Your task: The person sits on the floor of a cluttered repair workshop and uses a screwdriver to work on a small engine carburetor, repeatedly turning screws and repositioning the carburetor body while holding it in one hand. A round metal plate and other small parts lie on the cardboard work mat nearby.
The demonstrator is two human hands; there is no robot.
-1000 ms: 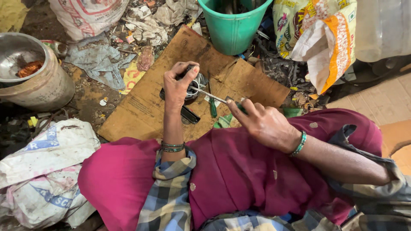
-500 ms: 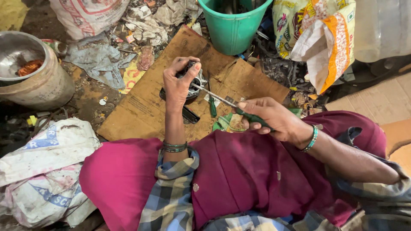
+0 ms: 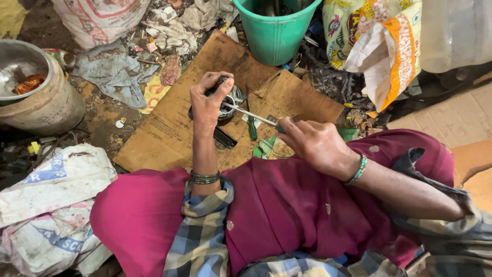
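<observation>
Hands: our left hand (image 3: pixel 207 102) grips a round metal part (image 3: pixel 231 100); our right hand (image 3: pixel 315 143) clenches a screwdriver (image 3: pixel 251 115), which could slip and jab fingers.

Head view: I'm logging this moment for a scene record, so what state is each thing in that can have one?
left hand: closed around the small round metal part, held above the cardboard sheet
right hand: gripping the screwdriver, tip at the part
green bucket: upright, open-topped
metal pot: upright, open, something orange inside
white sack: lying crumpled
</observation>
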